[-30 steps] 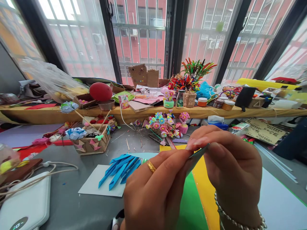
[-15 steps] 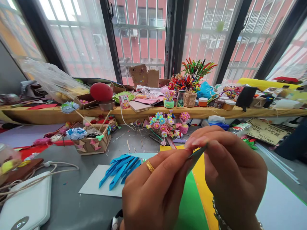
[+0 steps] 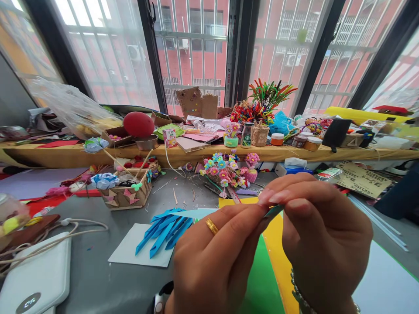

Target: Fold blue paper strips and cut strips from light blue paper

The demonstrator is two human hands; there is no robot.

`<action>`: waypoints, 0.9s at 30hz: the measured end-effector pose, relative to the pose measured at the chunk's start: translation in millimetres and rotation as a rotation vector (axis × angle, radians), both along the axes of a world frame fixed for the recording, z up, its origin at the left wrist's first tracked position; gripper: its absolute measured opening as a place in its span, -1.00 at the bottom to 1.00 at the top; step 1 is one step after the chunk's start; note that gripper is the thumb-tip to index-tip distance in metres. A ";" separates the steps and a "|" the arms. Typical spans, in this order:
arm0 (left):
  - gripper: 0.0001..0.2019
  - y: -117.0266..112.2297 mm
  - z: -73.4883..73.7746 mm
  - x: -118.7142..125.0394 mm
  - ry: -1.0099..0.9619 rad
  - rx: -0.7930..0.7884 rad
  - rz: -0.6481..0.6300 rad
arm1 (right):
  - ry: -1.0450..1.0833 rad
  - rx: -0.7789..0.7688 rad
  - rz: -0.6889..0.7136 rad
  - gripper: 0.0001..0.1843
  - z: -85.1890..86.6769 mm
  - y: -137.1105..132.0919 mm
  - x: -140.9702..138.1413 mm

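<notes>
Both my hands are raised close to the camera and pinch one small folded piece of teal-green paper (image 3: pixel 272 212). My left hand (image 3: pixel 216 257), with a gold ring, grips its lower left end with closed fingers. My right hand (image 3: pixel 322 237), with a beaded bracelet at the wrist, presses its fingers over the upper right end. Most of the paper is hidden between the fingertips. Below the hands lie green and yellow sheets (image 3: pixel 276 257). To the left, several folded blue paper strips (image 3: pixel 165 231) rest fanned on a pale sheet (image 3: pixel 131 253).
A white device (image 3: pixel 36 279) with cords lies at the near left. A small cardboard box (image 3: pixel 126 192) with paper flowers stands mid left. Small paper flower bouquets (image 3: pixel 225 170) sit at the table's back. A wooden shelf (image 3: pixel 196 152) under the windows is crowded with craft items.
Both hands have shifted slightly down and right. The visible end of the folded paper has shrunk as the fingers closed further over it.
</notes>
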State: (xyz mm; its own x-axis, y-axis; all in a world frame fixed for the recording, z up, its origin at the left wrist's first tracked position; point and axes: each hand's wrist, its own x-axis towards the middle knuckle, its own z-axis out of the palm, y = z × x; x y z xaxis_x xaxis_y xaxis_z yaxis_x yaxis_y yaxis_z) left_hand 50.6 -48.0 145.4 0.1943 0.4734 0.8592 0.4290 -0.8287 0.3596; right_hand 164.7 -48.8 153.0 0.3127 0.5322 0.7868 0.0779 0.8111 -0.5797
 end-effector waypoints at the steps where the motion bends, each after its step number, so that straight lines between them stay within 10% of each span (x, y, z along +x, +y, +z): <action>1: -0.82 0.3 0.2 0.0 -0.007 0.001 -0.009 | 0.004 0.005 0.002 -0.90 0.1 -0.1 -0.1; 27: -0.78 4.0 0.8 -2.8 -0.038 -0.073 -0.039 | -0.104 -0.076 0.063 -0.97 2.2 1.4 14.2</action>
